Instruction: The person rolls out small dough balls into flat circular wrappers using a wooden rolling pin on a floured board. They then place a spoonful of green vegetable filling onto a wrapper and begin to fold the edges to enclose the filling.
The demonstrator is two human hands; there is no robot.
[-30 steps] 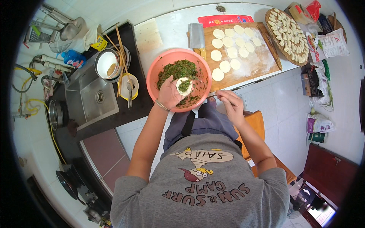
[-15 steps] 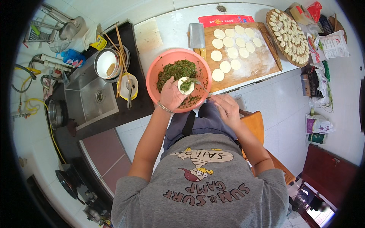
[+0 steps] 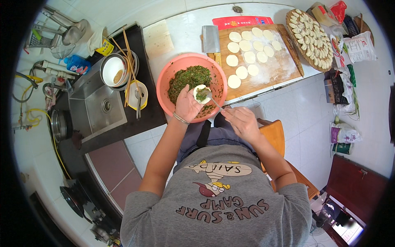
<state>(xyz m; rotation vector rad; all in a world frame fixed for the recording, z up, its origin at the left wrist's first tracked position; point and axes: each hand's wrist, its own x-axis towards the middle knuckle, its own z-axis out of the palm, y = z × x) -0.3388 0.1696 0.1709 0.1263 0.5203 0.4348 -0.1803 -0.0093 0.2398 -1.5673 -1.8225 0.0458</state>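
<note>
Over the pink basin [image 3: 161,87], my left hand [image 3: 187,105] holds a round dumpling wrapper [image 3: 198,90] on its fingers, palm up. A small mound of chopped green filling [image 3: 202,95] lies on the wrapper. My right hand [image 3: 243,122] grips the handle of a metal spoon [image 3: 216,103], whose tip touches the filling. The basin holds a heap of the same green mix [image 3: 189,78], with bits stuck along its wall.
Right of the basin, a floured wooden board [image 3: 275,74] carries several wrappers [image 3: 232,61]. A cleaver [image 3: 211,39] and a rolling pin [image 3: 290,49] lie at its sides. Farther right stands a round tray [image 3: 323,66] of shaped dumplings. Left are a sink [image 3: 90,123], bowls [image 3: 112,61] and chopsticks [image 3: 131,61].
My right hand has moved slightly left and up, bringing the spoon lower onto the wrapper, where its bowl presses the filling. My left hand stays nearly in place.
</note>
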